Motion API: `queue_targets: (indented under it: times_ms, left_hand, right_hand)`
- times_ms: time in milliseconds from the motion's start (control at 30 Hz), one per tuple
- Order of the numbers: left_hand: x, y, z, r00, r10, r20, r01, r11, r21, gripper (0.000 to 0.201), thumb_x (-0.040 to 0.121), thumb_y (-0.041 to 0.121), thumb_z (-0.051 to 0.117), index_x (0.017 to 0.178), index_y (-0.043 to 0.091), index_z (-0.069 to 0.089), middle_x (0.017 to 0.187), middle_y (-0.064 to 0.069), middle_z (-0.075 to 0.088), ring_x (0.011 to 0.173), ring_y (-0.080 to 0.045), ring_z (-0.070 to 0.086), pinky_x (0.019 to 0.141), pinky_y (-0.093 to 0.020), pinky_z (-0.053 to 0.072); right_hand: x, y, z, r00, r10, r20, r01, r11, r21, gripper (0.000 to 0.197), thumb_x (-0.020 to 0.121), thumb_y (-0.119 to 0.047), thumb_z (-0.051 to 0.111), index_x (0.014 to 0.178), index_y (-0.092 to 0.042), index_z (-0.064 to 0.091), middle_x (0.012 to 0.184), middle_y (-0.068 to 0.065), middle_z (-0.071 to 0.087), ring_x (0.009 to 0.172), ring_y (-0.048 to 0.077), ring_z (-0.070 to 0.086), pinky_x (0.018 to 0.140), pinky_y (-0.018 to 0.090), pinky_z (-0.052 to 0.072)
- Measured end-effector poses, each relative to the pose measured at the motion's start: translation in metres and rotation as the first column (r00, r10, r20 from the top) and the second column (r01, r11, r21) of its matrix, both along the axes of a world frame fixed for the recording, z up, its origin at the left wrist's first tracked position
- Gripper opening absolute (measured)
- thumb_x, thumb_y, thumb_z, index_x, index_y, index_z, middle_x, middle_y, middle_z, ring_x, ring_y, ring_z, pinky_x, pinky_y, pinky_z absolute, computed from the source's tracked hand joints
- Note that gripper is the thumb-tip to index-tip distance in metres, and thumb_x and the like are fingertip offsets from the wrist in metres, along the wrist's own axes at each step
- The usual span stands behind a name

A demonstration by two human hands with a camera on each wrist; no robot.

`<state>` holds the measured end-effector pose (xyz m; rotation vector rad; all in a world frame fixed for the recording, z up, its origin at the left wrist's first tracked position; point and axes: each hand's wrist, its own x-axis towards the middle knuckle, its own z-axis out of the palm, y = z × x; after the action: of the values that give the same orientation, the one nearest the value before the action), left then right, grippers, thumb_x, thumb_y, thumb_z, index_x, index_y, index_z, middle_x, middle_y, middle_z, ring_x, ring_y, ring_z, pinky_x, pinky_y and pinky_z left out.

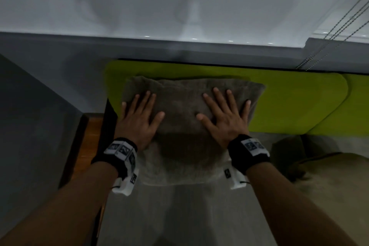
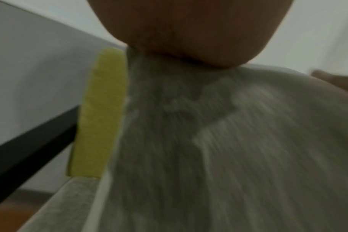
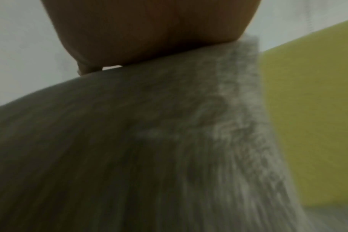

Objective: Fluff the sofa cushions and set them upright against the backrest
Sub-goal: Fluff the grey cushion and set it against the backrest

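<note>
Pale wall and a grey ledge run behind a sofa with a lime-green backrest and a light grey seat. Thin blind cords hang at the upper right.

A grey-brown plush cushion stands at the left end of the sofa, its lower edge on the seat and its back face leaning against the backrest. In the left wrist view the cushion sits just beside the end of the backrest; in the right wrist view the cushion covers the backrest to its left.

The left hand lies flat on the cushion's left front, fingers straight and spread, pressing rather than gripping. The right hand lies flat on the right front in the same manner, fingers apart and extended. Neither hand curls round the fabric. Both wrist views show only the heel of each palm resting on the pile; the fingers are hidden there.

Status, as a judgement: this cushion appears seated upright and is being patted or pressed into shape, so its placement is nearly complete. A second cushion lies low on the seat at the right, away from the backrest, and appears not yet set upright. Fluffing and standing that cushion remain. Whether more cushions exist outside the views cannot be told.
</note>
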<state>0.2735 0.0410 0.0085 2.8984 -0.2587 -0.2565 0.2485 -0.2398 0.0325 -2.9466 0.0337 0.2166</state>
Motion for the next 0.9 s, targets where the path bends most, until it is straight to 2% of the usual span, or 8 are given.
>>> queue_targets:
  times_ms: [133, 200, 300, 400, 567, 633, 767, 900]
  left_hand:
    - [0.008, 0.031, 0.005, 0.964, 0.267, -0.005, -0.264, 0.952, -0.156, 0.078, 0.096, 0.068, 0.025, 0.159, 0.025, 0.007, 0.168, -0.003, 0.004, 0.154, -0.031, 0.004, 0.124, -0.052, 0.006]
    - [0.002, 0.049, 0.002, 0.91, 0.414, -0.004, -0.345, 0.754, -0.559, 0.071, 0.096, 0.058, 0.042, 0.153, 0.02, 0.027, 0.16, -0.012, 0.029, 0.146, -0.032, 0.03, 0.12, -0.046, 0.024]
    - [-0.014, 0.054, 0.004, 0.841, 0.329, -0.429, -0.507, 0.205, -0.837, 0.043, 0.101, 0.037, 0.047, 0.142, 0.023, 0.048, 0.138, -0.004, 0.06, 0.124, -0.028, 0.058, 0.105, -0.045, 0.047]
    - [-0.023, 0.042, -0.003, 0.812, 0.261, -0.522, -0.582, 0.296, -0.758, 0.031, 0.102, 0.024, 0.046, 0.125, 0.011, 0.062, 0.129, -0.016, 0.064, 0.123, -0.038, 0.058, 0.106, -0.054, 0.045]
    - [-0.021, 0.041, -0.011, 0.823, 0.43, -0.372, -0.547, 0.419, -0.725, 0.034, 0.092, 0.057, 0.053, 0.11, 0.034, 0.072, 0.111, 0.001, 0.073, 0.105, -0.024, 0.067, 0.099, -0.046, 0.052]
    - [-0.019, 0.043, -0.008, 0.772, 0.533, -0.347, -0.571, 0.342, -0.746, 0.028, 0.095, 0.054, 0.054, 0.091, 0.033, 0.073, 0.09, 0.002, 0.072, 0.085, -0.019, 0.067, 0.086, -0.04, 0.054]
    - [-0.02, 0.041, -0.001, 0.736, 0.504, -0.452, -0.622, 0.238, -0.746, 0.032, 0.091, 0.056, 0.057, 0.093, 0.029, 0.073, 0.102, -0.007, 0.074, 0.092, -0.027, 0.071, 0.085, -0.044, 0.058]
    - [-0.02, 0.037, 0.014, 0.751, 0.34, -0.567, -0.61, 0.027, -0.792, 0.037, 0.1, 0.011, 0.044, 0.099, 0.024, 0.079, 0.104, -0.003, 0.077, 0.09, -0.018, 0.074, 0.075, -0.029, 0.059]
  right_hand:
    - [-0.001, -0.037, 0.002, 0.91, -0.412, -0.053, 0.41, 0.868, 0.28, 0.07, 0.091, -0.079, 0.014, 0.156, -0.051, 0.013, 0.17, -0.012, -0.001, 0.157, 0.021, -0.001, 0.116, 0.067, -0.013]
    - [-0.023, -0.06, -0.003, 0.759, -0.651, -0.018, 0.474, 0.533, 0.7, 0.074, 0.091, -0.064, 0.031, 0.158, -0.031, 0.025, 0.169, 0.003, 0.017, 0.153, 0.027, 0.02, 0.123, 0.055, 0.016]
    - [-0.057, -0.065, -0.015, 0.68, -0.647, -0.345, 0.383, -0.088, 0.92, 0.057, 0.101, -0.02, 0.048, 0.155, -0.024, 0.032, 0.154, 0.007, 0.045, 0.138, 0.03, 0.046, 0.102, 0.044, 0.047]
    - [-0.067, -0.054, -0.031, 0.792, -0.424, -0.439, 0.492, 0.02, 0.87, 0.037, 0.101, -0.013, 0.054, 0.127, -0.039, 0.059, 0.125, -0.01, 0.066, 0.118, 0.019, 0.062, 0.094, 0.041, 0.053]
    - [-0.056, -0.069, -0.041, 0.79, -0.584, -0.187, 0.498, 0.432, 0.752, 0.015, 0.097, -0.025, 0.062, 0.084, -0.029, 0.069, 0.088, -0.005, 0.072, 0.086, 0.019, 0.067, 0.086, 0.048, 0.057]
    - [-0.057, -0.077, -0.038, 0.784, -0.608, -0.126, 0.501, 0.5, 0.707, 0.016, 0.1, -0.029, 0.058, 0.088, -0.026, 0.068, 0.088, -0.002, 0.071, 0.085, 0.02, 0.067, 0.08, 0.043, 0.054]
    - [-0.058, -0.078, -0.029, 0.767, -0.564, -0.307, 0.51, 0.246, 0.824, 0.021, 0.101, -0.024, 0.055, 0.09, -0.031, 0.072, 0.098, -0.004, 0.072, 0.099, 0.018, 0.066, 0.086, 0.041, 0.049]
    - [-0.054, -0.075, -0.021, 0.8, -0.51, -0.318, 0.403, 0.064, 0.913, 0.031, 0.09, -0.047, 0.068, 0.12, -0.037, 0.069, 0.123, -0.009, 0.07, 0.118, 0.013, 0.062, 0.097, 0.04, 0.049]
